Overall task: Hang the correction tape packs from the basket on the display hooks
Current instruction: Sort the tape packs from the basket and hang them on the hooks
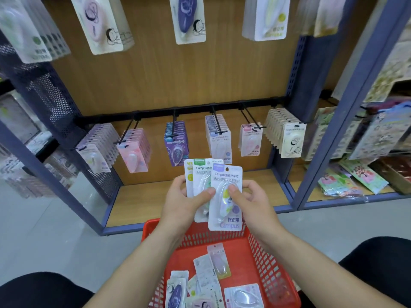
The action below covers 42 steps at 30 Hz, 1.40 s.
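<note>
Both hands hold a small fan of correction tape packs above the red basket (262,258). My left hand (184,201) grips the green-topped packs (201,174) behind, thumb on their front. My right hand (249,198) pinches the front pack with a purple label (225,196), thumb on its blister. Several more packs (213,274) lie loose on the basket floor. A black rail of display hooks (216,124) runs across the lower shelf bay, each hook carrying a row of packs; the hook right of centre (252,121) holds only a few.
The wooden back panel (178,81) and blue metal uprights (333,134) frame the bay. Upper hooks carry larger packs (189,18). A perforated side panel (55,107) stands at left; a neighbouring shelf of sticker sheets (360,174) at right. My knees flank the basket.
</note>
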Tool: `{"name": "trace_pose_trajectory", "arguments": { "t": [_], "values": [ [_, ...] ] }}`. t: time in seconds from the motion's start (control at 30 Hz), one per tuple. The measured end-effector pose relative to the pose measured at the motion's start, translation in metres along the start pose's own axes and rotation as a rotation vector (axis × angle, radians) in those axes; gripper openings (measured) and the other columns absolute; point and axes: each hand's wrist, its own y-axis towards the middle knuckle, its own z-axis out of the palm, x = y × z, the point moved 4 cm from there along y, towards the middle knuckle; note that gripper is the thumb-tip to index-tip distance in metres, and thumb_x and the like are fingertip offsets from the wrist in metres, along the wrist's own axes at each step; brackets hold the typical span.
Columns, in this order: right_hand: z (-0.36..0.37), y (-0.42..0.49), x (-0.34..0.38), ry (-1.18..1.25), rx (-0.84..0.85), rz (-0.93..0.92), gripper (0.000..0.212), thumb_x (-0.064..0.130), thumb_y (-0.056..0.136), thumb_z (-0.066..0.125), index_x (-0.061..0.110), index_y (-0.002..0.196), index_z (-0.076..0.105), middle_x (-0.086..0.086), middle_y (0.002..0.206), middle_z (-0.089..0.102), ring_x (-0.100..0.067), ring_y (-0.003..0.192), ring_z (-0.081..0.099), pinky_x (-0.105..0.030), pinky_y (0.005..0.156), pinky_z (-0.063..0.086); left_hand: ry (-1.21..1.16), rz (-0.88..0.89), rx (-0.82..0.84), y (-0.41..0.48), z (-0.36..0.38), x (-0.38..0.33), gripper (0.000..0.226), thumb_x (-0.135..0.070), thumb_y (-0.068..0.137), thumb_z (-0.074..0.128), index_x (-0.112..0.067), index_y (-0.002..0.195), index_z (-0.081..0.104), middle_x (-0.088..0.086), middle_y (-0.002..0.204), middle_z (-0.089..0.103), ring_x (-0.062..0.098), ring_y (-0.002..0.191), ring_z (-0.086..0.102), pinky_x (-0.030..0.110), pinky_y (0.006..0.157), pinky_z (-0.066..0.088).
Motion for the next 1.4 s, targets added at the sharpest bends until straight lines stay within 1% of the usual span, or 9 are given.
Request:
{"name": "trace_pose_trajectory", "arguments": {
  "t": [0.27, 0.33, 0.47, 0.53, 0.63, 0.73, 0.93, 1.17, 1.4],
  "values": [
    [-0.032, 0.005, 0.036, -0.014, -0.063, -0.067, 0.023, 0.035, 0.098, 0.063, 0.015, 0.110, 0.060, -0.005, 0.090, 0.079, -0.025, 0.082, 0.077, -0.042, 0.072, 0.060, 0.001, 0.004, 0.069, 0.015, 0.028, -0.027, 0.046, -0.001, 0.082, 0.079, -0.013, 0.121, 0.060, 0.009, 0.105, 0.079, 0.032, 0.096, 0.076, 0.054, 0.089, 0.059],
    [-0.043, 0.009, 0.040, 0.003, -0.076, -0.061, 0.025, 0.034, 0.098, 0.063, 0.013, 0.113, 0.061, -0.007, 0.092, 0.079, -0.027, 0.083, 0.077, -0.044, 0.072, 0.061, 0.023, -0.004, 0.095, 0.019, 0.037, -0.032, 0.043, -0.002, 0.084, 0.078, -0.014, 0.121, 0.060, 0.006, 0.105, 0.079, 0.030, 0.094, 0.077, 0.051, 0.083, 0.061],
    [-0.054, 0.022, 0.042, 0.004, -0.119, -0.036, 0.022, 0.038, 0.102, 0.059, 0.020, 0.113, 0.064, 0.000, 0.100, 0.078, -0.022, 0.094, 0.075, -0.051, 0.089, 0.059, 0.052, -0.020, 0.134, 0.027, 0.048, -0.043, 0.035, -0.006, 0.089, 0.075, -0.016, 0.119, 0.060, 0.005, 0.105, 0.079, 0.030, 0.089, 0.077, 0.042, 0.065, 0.062],
    [-0.052, 0.030, 0.046, 0.008, -0.119, 0.018, 0.022, 0.042, 0.099, 0.061, 0.025, 0.112, 0.065, 0.001, 0.108, 0.075, -0.022, 0.104, 0.071, -0.052, 0.098, 0.054, 0.065, -0.006, 0.135, 0.032, 0.047, -0.050, 0.035, -0.009, 0.090, 0.074, -0.015, 0.122, 0.060, 0.006, 0.105, 0.079, 0.031, 0.091, 0.077, 0.047, 0.072, 0.063],
    [-0.036, 0.044, 0.059, 0.048, -0.032, 0.068, 0.036, 0.039, 0.074, 0.068, 0.029, 0.108, 0.068, -0.001, 0.113, 0.074, -0.028, 0.111, 0.068, -0.060, 0.104, 0.049, 0.075, 0.025, 0.103, 0.039, 0.039, -0.063, 0.032, -0.014, 0.092, 0.073, -0.015, 0.123, 0.063, 0.006, 0.107, 0.079, 0.032, 0.093, 0.077, 0.057, 0.085, 0.060],
    [-0.018, 0.056, 0.083, 0.016, 0.015, -0.004, 0.035, 0.026, 0.081, 0.067, 0.025, 0.116, 0.066, 0.002, 0.111, 0.075, -0.024, 0.109, 0.070, -0.058, 0.100, 0.052, 0.075, 0.077, 0.063, 0.047, 0.025, -0.080, 0.024, -0.016, 0.095, 0.070, -0.015, 0.119, 0.068, 0.006, 0.108, 0.078, 0.033, 0.098, 0.075, 0.060, 0.089, 0.058],
    [0.028, 0.071, 0.127, -0.032, 0.068, -0.143, 0.022, 0.018, 0.096, 0.070, 0.012, 0.117, 0.065, -0.002, 0.108, 0.078, -0.023, 0.100, 0.075, -0.055, 0.094, 0.057, 0.030, 0.176, -0.030, 0.049, -0.025, -0.116, 0.028, -0.016, 0.096, 0.069, -0.017, 0.124, 0.066, 0.000, 0.111, 0.078, 0.027, 0.102, 0.075, 0.052, 0.088, 0.060],
    [0.099, 0.077, 0.163, -0.093, 0.105, -0.241, 0.016, 0.020, 0.097, 0.069, 0.012, 0.111, 0.070, -0.003, 0.101, 0.079, -0.022, 0.095, 0.076, -0.053, 0.093, 0.058, -0.053, 0.261, -0.162, 0.043, -0.093, -0.155, 0.024, -0.017, 0.095, 0.071, -0.020, 0.118, 0.067, 0.001, 0.107, 0.078, 0.026, 0.092, 0.077, 0.030, 0.052, 0.057],
    [0.170, 0.088, 0.170, -0.145, 0.179, -0.269, 0.016, 0.029, 0.100, 0.065, 0.018, 0.112, 0.068, 0.001, 0.100, 0.079, -0.020, 0.097, 0.075, -0.047, 0.092, 0.059, -0.100, 0.352, -0.313, 0.033, -0.165, -0.174, 0.028, -0.014, 0.094, 0.071, -0.029, 0.116, 0.065, -0.002, 0.108, 0.078, 0.021, 0.090, 0.077, 0.033, 0.062, 0.060]
  ]
}}
